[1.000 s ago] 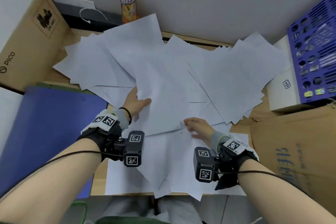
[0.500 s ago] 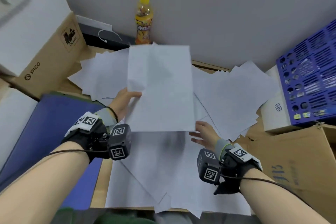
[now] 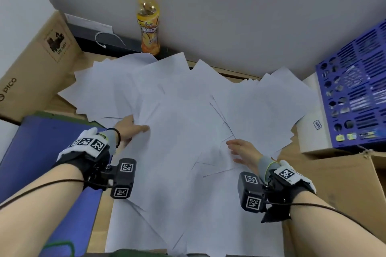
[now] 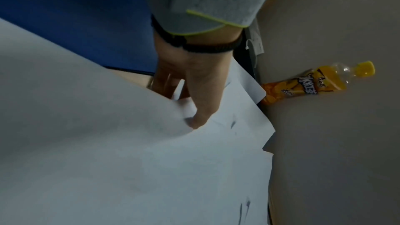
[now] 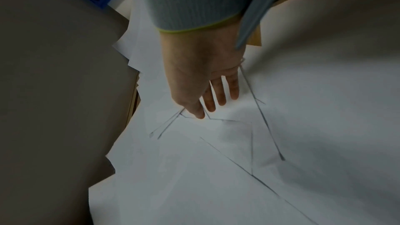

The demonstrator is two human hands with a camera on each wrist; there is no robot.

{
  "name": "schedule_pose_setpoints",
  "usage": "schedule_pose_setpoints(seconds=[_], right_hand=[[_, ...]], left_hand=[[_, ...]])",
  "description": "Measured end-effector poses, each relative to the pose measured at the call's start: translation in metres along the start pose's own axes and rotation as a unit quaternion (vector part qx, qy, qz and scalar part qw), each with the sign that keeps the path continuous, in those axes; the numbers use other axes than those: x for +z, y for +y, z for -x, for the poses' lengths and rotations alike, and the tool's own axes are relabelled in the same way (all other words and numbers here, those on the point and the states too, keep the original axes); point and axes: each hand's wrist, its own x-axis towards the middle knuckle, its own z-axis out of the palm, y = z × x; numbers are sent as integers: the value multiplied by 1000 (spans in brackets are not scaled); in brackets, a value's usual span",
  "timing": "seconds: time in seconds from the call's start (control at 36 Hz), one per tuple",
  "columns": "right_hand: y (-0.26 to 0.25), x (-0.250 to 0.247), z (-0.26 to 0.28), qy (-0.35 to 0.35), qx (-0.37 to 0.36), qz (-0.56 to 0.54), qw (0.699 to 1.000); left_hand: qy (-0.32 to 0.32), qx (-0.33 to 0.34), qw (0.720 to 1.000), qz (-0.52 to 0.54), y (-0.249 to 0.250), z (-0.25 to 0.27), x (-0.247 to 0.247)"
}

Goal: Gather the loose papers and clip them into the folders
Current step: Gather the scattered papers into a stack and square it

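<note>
Many loose white papers [image 3: 188,110] lie overlapping across the wooden desk. My left hand [image 3: 129,129] pinches the left edge of one large sheet [image 3: 173,152], thumb on top and fingers under it; the left wrist view shows the thumb [image 4: 199,119] pressed on that sheet [image 4: 86,143]. My right hand [image 3: 242,150] hovers with straight, spread fingers [image 5: 218,97] just over the papers [image 5: 216,160] at the right, holding nothing. A blue folder [image 3: 41,152] lies at the left of the desk, partly under my left forearm.
An orange drink bottle [image 3: 148,21] stands against the back wall. A brown cardboard box [image 3: 31,69] and a black bag [image 3: 100,39] are at the back left. A blue perforated crate [image 3: 355,98] sits on a white box [image 3: 313,131] at the right, with another cardboard box [image 3: 334,183] below.
The sheet my left hand had raised upright half a second ago has come down flat onto the pile. My right hand let go of its lower edge and moved slightly right.
</note>
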Motion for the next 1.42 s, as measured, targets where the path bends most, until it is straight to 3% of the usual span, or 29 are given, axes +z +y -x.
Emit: schedule_pose_setpoints(seconds=[0.28,0.33,0.44,0.5,0.58,0.72,0.81,0.86,0.94,1.0,1.06,1.17,1.28,1.33,1.42], right_hand=[[-28,-53,-57,33,-45,63,996],[-31,-57,-67,38,-44,62,996],[-36,-48,-85,28,-46,72,996],[-40,-37,-91,27,-61,107,992],[-52,-15,-88,-16,-89,136,987],[-65,22,-64,-166,-99,170,966],[-67,25,-58,-220,-70,109,967],[-70,16,-61,-185,-80,59,978],[-73,-12,-77,-38,-108,31,993],[-69,-35,-94,38,-111,30,993],[-64,-51,-111,72,-102,62,990],[-57,-52,-124,59,-73,158,983],[-53,-22,-117,36,-115,260,958],[-53,-3,-104,-3,-142,278,950],[-59,21,-80,-99,-133,243,956]], left_hand=[[150,-13,973,175,25,-32,22],[120,-17,976,182,27,-33,28],[-55,-4,990,132,31,-24,45],[-93,-17,990,108,25,-22,47],[-90,-10,990,111,15,-23,46],[27,-36,979,197,12,-32,35],[80,-32,972,220,18,-40,31],[65,-9,979,193,24,-39,32],[8,29,991,130,33,-33,42],[-13,41,993,109,32,-29,51],[-31,48,992,109,27,-28,56],[-47,54,992,108,17,-24,61],[65,14,989,129,14,-22,57],[94,-13,981,171,14,-25,54],[74,-46,975,207,19,-26,53]])
